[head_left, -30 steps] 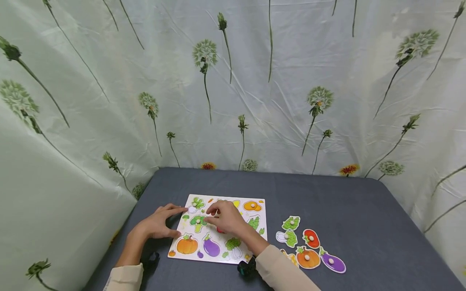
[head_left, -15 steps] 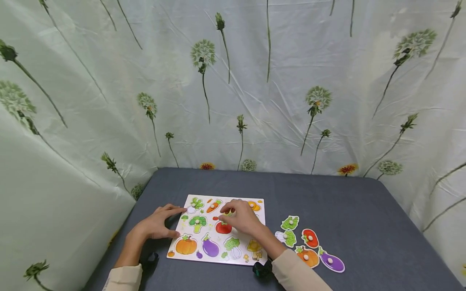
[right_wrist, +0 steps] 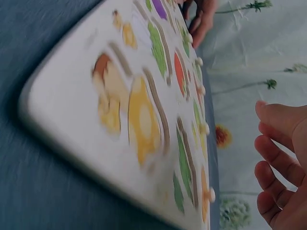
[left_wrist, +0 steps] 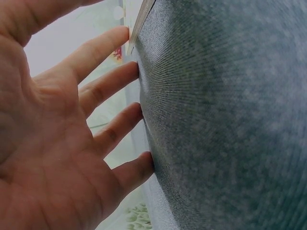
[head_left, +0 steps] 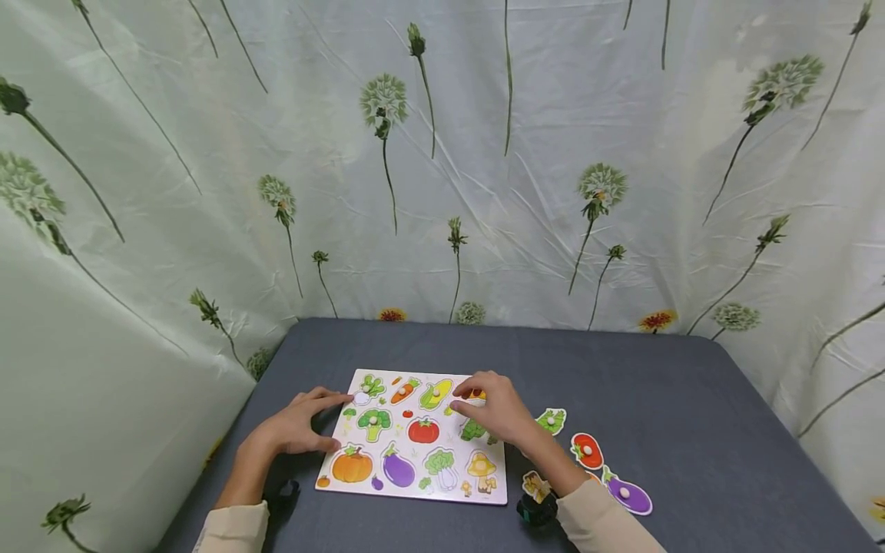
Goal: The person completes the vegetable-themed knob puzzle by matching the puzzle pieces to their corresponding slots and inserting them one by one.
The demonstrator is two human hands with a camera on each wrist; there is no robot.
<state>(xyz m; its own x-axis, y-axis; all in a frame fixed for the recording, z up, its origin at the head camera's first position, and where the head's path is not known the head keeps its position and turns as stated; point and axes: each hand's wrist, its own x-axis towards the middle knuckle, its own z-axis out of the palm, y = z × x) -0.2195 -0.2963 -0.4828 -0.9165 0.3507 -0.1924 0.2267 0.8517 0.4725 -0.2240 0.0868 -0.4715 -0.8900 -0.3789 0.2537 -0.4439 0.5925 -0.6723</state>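
Observation:
A white vegetable puzzle board (head_left: 462,491) lies on the table, seen in the head view and close up in the right wrist view. My left hand (head_left: 299,424) rests at its left edge, thumb and fingers spread. In the left wrist view the straight fingertips (left_wrist: 130,69) touch the dark cloth and the board's side. Over the board's right side hovers my right hand (head_left: 494,408), fingers loosely bent and holding nothing. Knobbed pieces sit in the board: broccoli (head_left: 374,421), carrot (head_left: 404,393) and corn (head_left: 435,395). The pumpkin (head_left: 353,465) and eggplant (head_left: 398,467) pictures show no knob.
Loose knobbed pieces lie right of the board: a leafy green one (head_left: 551,420), a tomato (head_left: 587,451), an eggplant (head_left: 628,495) and a mushroom (head_left: 535,486). My right forearm hides others. A floral curtain (head_left: 442,169) hangs behind the dark table (head_left: 622,376).
My right hand has moved rightward across the board, from near the broccoli to the right side, uncovering the carrot, corn and tomato picture. The left hand has stayed at the left edge.

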